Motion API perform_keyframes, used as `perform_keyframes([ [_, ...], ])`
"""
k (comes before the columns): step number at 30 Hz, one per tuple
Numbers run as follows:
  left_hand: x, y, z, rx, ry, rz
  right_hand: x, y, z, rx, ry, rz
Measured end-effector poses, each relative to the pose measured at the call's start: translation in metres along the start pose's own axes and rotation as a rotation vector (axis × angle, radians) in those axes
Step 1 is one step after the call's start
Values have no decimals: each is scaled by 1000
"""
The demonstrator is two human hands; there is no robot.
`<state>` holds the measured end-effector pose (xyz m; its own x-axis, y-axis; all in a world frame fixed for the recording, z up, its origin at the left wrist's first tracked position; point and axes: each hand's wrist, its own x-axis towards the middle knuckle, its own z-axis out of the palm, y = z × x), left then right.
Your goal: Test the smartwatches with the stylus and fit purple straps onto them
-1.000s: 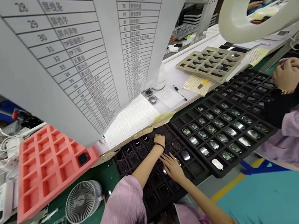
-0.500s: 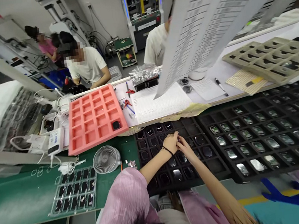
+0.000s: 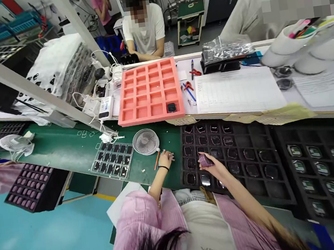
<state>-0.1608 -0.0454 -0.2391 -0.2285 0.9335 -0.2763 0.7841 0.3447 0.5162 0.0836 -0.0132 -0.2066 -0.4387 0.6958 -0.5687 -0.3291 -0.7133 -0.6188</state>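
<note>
My right hand (image 3: 216, 169) grips a small, dark purple, square watch-like part (image 3: 205, 160) with pale markings. It is held over the black compartment tray (image 3: 255, 187), whose pockets hold several dark, rounded-square watch-like parts (image 3: 249, 154). On the green bench, my left hand (image 3: 165, 160) reaches down to a cluster of small pale scraps (image 3: 171, 156). Its fingers are drawn together at the scraps; what is between them is too small to make out. An orange stick (image 3: 157, 160) lies just left of that hand, below a small white fan (image 3: 145, 142).
A pink foam tray (image 3: 150, 111) rests on the shelf beside a printed sheet (image 3: 239, 92). A clear tray of black pieces (image 3: 112, 160) lies left of the fan. Another black tray (image 3: 331, 202) holds parts at right. Co-workers sit opposite; a slanted post (image 3: 60, 99) stands left.
My hands, together over the black tray before, are now apart. The left has moved left to the scraps; the right holds the purple part in sight. The view has swung left.
</note>
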Motion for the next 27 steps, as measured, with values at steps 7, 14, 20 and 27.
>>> perform_keyframes([
  [7, 14, -17, 10, 43, 6, -113, -12, -13, 10, 97, -18, 5],
  [14, 1, 13, -22, -58, 40, 25, -20, -23, 29, 167, -11, 77],
  [20, -32, 85, -74, -397, 54, 749, -36, -50, 58, 196, -160, 120],
  [27, -37, 109, -108, -264, 74, 1092, -52, -62, 74, 243, -261, 152],
])
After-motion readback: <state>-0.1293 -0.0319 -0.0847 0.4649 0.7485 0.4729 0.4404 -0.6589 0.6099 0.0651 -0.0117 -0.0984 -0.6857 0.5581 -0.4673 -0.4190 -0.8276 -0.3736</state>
